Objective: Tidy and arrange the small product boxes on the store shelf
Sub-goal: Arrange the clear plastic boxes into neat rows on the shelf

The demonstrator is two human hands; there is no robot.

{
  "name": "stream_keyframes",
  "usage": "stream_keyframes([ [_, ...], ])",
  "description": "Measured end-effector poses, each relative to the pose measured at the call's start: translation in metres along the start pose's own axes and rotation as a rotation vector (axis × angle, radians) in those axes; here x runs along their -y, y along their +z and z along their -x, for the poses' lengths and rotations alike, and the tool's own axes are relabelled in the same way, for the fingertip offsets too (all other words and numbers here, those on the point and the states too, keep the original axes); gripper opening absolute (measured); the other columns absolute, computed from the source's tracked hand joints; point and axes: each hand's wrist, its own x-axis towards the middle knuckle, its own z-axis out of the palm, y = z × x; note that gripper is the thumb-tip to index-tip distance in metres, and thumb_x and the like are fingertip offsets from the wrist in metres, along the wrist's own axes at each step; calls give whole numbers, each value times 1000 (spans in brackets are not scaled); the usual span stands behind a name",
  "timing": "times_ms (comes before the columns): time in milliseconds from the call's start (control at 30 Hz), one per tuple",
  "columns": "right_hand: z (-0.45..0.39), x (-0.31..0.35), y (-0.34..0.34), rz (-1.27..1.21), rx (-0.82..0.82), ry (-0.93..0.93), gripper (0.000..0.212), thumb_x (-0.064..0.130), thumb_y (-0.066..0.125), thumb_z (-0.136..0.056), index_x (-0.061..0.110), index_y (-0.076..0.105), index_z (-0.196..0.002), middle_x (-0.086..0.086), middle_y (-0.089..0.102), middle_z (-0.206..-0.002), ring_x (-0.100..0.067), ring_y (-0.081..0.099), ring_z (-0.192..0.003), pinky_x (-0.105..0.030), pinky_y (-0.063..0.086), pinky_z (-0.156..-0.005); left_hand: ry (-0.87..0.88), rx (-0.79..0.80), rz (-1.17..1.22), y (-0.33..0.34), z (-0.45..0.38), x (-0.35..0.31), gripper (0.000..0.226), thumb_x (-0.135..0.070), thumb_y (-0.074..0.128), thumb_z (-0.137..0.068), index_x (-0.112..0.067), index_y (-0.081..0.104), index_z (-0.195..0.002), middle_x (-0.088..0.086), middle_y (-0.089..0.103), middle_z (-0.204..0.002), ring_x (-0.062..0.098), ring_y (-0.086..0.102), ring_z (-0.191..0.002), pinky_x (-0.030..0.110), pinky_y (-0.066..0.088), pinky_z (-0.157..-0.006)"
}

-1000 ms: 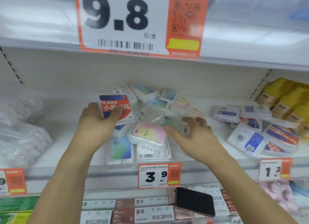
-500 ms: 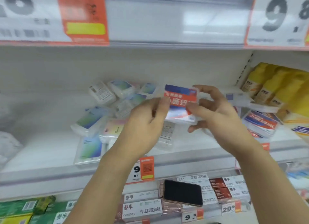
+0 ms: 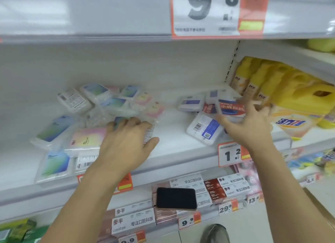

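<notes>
While outstretched, both hands (image 3: 126,143) spread.

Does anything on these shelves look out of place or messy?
Yes. A dark phone lies on the boxed goods of the lower shelf, not merchandise. Above, the pastel boxes by the left hand lie jumbled at odd angles, some overlapping.

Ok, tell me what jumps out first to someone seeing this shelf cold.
The big price sign reading 9.8 on the upper shelf edge grabs the eye first. Below it, a jumbled heap of small boxes covers the shelf's left half, with the left hand resting on it. At the right, the right hand reaches toward a red-and-blue box beside the yellow packs.
</notes>
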Motion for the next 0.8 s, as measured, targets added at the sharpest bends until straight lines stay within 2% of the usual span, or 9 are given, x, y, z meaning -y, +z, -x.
stream_keyframes([
  [100, 6, 0, 0, 70, 20, 9, 77, 61, 71, -75, 27, 46, -139, -19, 40, -139, -40, 33, -135, -54, 24, -110, 14, -116, 185, -2, -1, -2, 46, -53, 43, -86, -27, 61, -120, -2, 62, -122, 25, 54, -114, 41, 38, -98],
  [200, 14, 6, -3, -119, -255, -120, 62, 49, 69, -77, 16, 54, -128, -17, 45, -131, -38, 45, -123, -52, 36, -107, 19, -337, 466, -9, 2, -4, 32, -36, 52, -86, -20, 67, -108, -3, 66, -111, 21, 55, -107, 34, 42, -90],
  [267, 28, 24, 0, -287, -343, -312, 43, 30, 69, -81, 12, 59, -119, -12, 50, -120, -28, 53, -110, -37, 43, -99, 12, -414, 505, -13, 9, -2, 26, -31, 55, -85, -19, 68, -103, -4, 66, -106, 17, 53, -105, 30, 40, -87],
  [333, 53, 50, 10, -380, -277, -505, 31, 16, 69, -82, 11, 62, -112, -7, 54, -110, -18, 54, -100, -25, 43, -89, -8, -455, 486, -16, 16, 5, 22, -29, 56, -85, -19, 69, -100, -5, 67, -103, 18, 52, -104, 29, 38, -87],
  [433, 94, 84, 37, -478, -48, -727, 29, 11, 70, -82, 10, 65, -110, -5, 57, -108, -13, 55, -103, -26, 45, -90, -57, -514, 442, -22, 32, 30, 19, -27, 57, -85, -18, 69, -96, -3, 67, -101, 20, 52, -104, 31, 39, -89],
  [500, 119, 101, 53, -474, 97, -851, 35, 18, 70, -82, 13, 64, -116, -5, 55, -114, -18, 54, -110, -35, 45, -95, -124, -527, 417, -27, 45, 54, 22, -30, 57, -84, -19, 68, -100, -2, 65, -106, 20, 49, -110, 31, 37, -93],
  [567, 137, 116, 65, -330, 202, -945, 47, 36, 68, -84, 24, 58, -128, -4, 48, -130, -21, 46, -125, -43, 37, -102, -241, -489, 383, -25, 59, 76, 34, -37, 55, -83, -22, 65, -111, 3, 58, -119, 24, 43, -119, 38, 38, -99],
  [667, 149, 129, 82, -100, 324, -992, 56, 59, 52, -89, 43, 41, -142, -3, 30, -153, -26, 26, -143, -46, 26, -110, -312, -312, 331, -11, 76, 91, 54, -52, 45, -81, -26, 54, -128, 11, 45, -131, 32, 35, -129, 47, 36, -106],
  [800, 136, 140, 90, 30, 464, -983, 43, 48, 47, -92, 45, 39, -135, 2, 35, -148, -26, 42, -132, -51, 39, -102, -182, -242, 320, -2, 87, 102, 61, -54, 42, -81, -26, 47, -135, 7, 40, -135, 28, 27, -135, 41, 36, -106],
])
